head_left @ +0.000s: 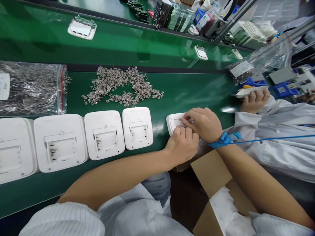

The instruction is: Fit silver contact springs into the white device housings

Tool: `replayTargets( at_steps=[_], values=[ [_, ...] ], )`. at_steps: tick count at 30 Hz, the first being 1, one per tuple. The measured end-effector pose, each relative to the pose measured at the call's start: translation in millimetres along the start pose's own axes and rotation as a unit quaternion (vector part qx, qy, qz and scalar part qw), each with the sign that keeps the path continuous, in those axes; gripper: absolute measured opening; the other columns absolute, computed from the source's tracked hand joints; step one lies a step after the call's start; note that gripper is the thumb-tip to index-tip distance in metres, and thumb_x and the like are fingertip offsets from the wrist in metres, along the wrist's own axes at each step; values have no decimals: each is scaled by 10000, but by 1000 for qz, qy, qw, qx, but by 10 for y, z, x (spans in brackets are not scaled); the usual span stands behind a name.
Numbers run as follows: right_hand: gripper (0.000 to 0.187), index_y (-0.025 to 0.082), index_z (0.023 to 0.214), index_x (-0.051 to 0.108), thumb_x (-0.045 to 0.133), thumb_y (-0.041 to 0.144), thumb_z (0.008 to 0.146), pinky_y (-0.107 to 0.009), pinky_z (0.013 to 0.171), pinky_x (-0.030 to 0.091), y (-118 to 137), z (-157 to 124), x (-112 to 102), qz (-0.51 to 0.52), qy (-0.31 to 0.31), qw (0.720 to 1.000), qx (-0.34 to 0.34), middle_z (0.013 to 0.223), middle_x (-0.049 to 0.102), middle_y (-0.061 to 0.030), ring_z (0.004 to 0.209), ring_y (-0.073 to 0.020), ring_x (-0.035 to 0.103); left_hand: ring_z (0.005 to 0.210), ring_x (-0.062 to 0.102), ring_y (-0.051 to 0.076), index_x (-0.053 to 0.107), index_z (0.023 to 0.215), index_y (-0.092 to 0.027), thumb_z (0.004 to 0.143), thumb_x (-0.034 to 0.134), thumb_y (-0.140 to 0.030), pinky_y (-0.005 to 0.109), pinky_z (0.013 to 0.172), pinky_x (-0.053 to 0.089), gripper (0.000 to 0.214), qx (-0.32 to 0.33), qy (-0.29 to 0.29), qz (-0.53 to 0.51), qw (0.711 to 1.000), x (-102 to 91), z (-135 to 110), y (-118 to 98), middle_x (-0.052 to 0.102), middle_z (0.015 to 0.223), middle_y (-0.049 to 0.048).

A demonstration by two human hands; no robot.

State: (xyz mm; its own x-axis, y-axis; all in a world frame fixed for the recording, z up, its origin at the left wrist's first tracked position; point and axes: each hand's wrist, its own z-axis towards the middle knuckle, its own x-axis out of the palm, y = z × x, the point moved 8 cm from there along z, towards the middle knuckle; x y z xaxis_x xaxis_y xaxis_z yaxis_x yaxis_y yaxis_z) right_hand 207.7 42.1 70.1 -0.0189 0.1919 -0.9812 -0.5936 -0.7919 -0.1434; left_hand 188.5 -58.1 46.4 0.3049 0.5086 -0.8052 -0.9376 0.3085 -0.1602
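Note:
A white plastic housing lies on the green bench, its recessed battery compartment facing up. My left hand is closed in a loose fist over its near edge, covering much of that side. Reaching in from the right, my right hand pinches its fingertips together inside the compartment; whatever is between them is too small to make out. A blue wrist strap circles my right wrist. Beyond the housings, small metal battery contacts are spread in a loose pile.
Several similar white housings stand in a row to the left. A zip bag of metal parts lies behind them. A green conveyor belt carries white units with circuit boards. An open cardboard box sits below; a co-worker's hand holds a white piece.

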Motion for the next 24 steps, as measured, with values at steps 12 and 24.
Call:
replayTargets(
  at_steps=[12, 24],
  values=[
    [309, 184, 748, 606, 581, 431, 931, -315, 626, 340, -144, -216, -105, 13, 12, 999, 50, 730, 629, -63, 718, -212, 547, 1041, 568, 331, 470, 1256, -165, 952, 480, -409, 426, 831, 257, 391, 26, 9, 30, 999, 45, -109, -19, 596, 1202, 181],
    [568, 191, 515, 482, 579, 525, 963, -324, 570, 235, 253, -73, -136, -115, -92, 982, -116, 524, 466, -26, 563, -153, 386, 1008, 570, 308, 450, 1235, -236, 986, 301, -183, 462, 732, 390, 295, 280, -47, 76, 956, 0, -337, -436, 610, 1111, 129]
  ],
)
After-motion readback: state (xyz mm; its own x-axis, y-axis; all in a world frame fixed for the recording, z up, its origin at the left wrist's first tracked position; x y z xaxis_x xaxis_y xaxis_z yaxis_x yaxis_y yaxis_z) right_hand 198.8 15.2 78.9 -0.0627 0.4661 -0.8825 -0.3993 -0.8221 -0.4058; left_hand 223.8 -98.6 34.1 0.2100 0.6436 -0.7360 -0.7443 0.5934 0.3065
